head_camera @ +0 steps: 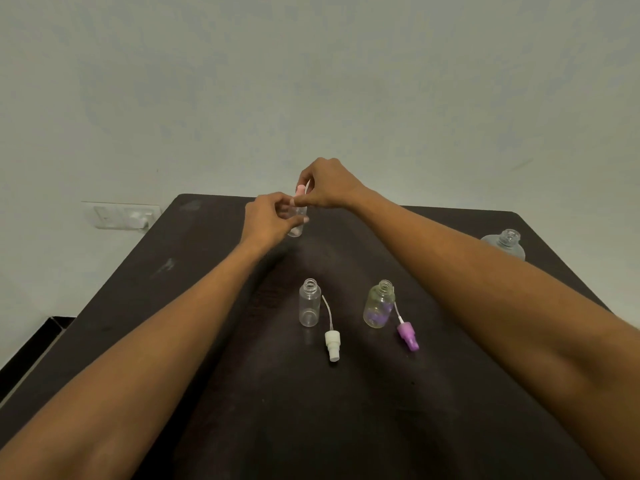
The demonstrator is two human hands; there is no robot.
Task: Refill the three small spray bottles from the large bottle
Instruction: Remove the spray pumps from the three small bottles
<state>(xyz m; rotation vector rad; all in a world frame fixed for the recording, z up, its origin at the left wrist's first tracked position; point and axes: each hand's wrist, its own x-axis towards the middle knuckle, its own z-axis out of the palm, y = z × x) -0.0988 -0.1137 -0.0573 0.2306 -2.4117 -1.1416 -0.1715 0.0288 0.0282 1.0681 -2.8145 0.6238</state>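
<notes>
While the left hand (268,218) grips a small clear plastic spray bottle (297,225) over the dark table's (346,410) far end, the right hand (329,185) pinches its pink spray cap (300,189). The large clear open-necked bottle (507,242) stands at the right edge, well apart.

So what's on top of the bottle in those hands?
A pink sprayer tops the bottle, pinched by the right hand; the left hand grips the bottle. Both hands cover the neck, so I cannot see whether it is screwed on.
</notes>
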